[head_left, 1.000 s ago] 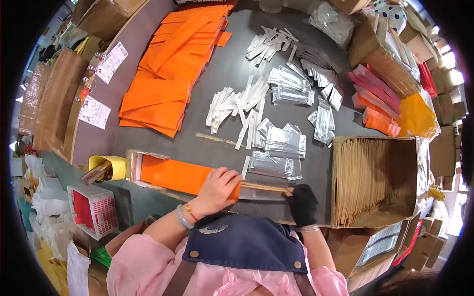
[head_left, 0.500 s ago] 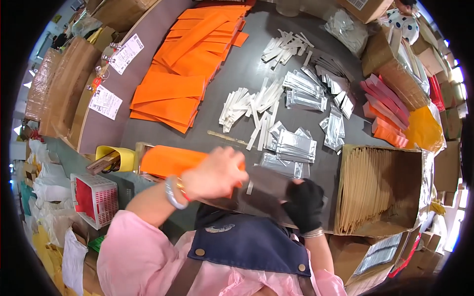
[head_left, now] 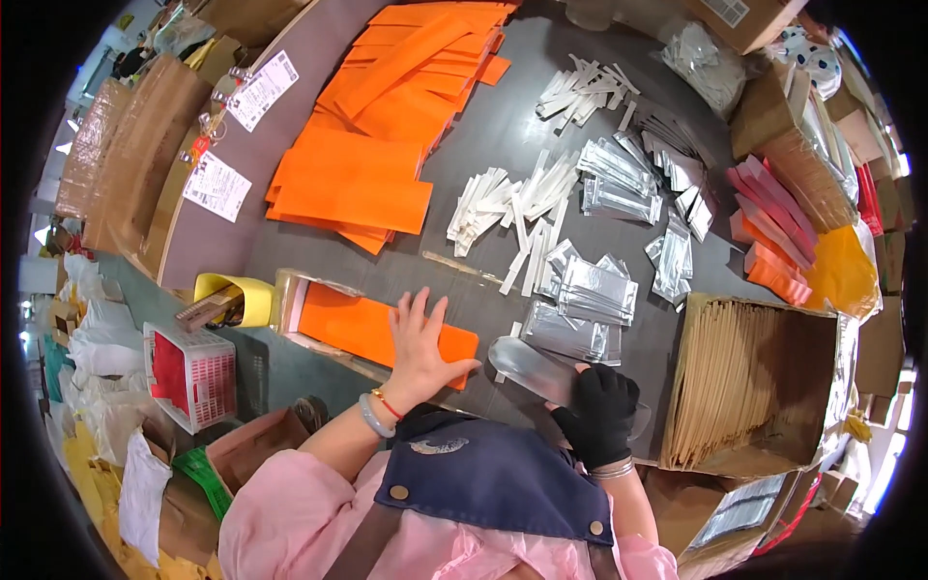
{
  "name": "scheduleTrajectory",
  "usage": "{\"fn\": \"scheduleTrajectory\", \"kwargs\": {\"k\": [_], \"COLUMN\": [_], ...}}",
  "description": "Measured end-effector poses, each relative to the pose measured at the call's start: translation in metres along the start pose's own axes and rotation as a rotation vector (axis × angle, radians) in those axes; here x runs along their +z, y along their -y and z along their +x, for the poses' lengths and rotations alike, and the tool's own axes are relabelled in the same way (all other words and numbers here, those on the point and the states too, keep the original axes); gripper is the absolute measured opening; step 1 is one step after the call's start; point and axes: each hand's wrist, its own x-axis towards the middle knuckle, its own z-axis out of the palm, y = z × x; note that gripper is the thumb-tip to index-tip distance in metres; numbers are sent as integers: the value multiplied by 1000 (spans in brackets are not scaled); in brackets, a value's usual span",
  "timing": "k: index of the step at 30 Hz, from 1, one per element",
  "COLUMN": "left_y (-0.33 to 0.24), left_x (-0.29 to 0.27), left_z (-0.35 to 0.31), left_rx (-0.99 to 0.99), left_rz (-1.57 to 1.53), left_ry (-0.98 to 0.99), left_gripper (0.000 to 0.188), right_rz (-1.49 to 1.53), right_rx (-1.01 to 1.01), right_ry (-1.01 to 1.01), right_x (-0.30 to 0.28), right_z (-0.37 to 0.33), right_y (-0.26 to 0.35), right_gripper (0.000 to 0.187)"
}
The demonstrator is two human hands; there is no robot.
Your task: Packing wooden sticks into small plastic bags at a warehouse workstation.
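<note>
My left hand (head_left: 418, 350) is open, fingers spread over the right part of an orange flat strip (head_left: 348, 322). The strip lies in a narrow cardboard tray (head_left: 286, 290) at the table's near edge. My right hand (head_left: 599, 411), in a black fingerless glove, grips a clear, round-ended plastic piece (head_left: 527, 369). That piece is held low over the table, its rounded end pointing left. Beyond my left hand lies a large overlapping pile of orange flat pieces (head_left: 377, 106). Silver foil packets (head_left: 575, 333) are stacked just beyond my right hand.
White strips (head_left: 478, 213) lie mid-table, with more silver packets (head_left: 619, 174) beyond. At right, an open carton (head_left: 749, 464) holds upright brown sheets. Red and orange pieces (head_left: 773, 222) sit behind it. A yellow container (head_left: 253, 300) stands left of the tray; a panel (head_left: 232, 164) borders the table.
My left hand has gone from closed on an orange piece to spread open. An orange strip now lies across the pile's near end. My right hand still holds the clear piece.
</note>
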Motion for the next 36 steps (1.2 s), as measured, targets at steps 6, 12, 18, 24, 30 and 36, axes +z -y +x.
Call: {"fn": "scheduleTrajectory", "kwargs": {"k": [6,12,18,24,30,36], "left_y": [10,4,-29,-23,-33,-75], "left_x": [6,6,26,64,21,42], "left_z": [-3,4,77,137,128,139], "left_rx": [-57,-10,88,50,70,408], "left_rz": [-145,-120,-292,-80,-106,-282], "left_ry": [29,47,-75,-28,93,96], "left_gripper": [95,91,43,19,12,6], "right_rz": [14,226,127,66,-147,-53], "right_rx": [-32,-172,-82,396,703,858], "right_ry": [121,71,-15,-525,-659,-492], "right_x": [10,65,30,-21,-47,-44], "right_z": [1,26,26,-51,-141,-141], "right_y": [-1,34,-2,-110,-212,-230], "right_gripper": [61,61,46,34,25,23]}}
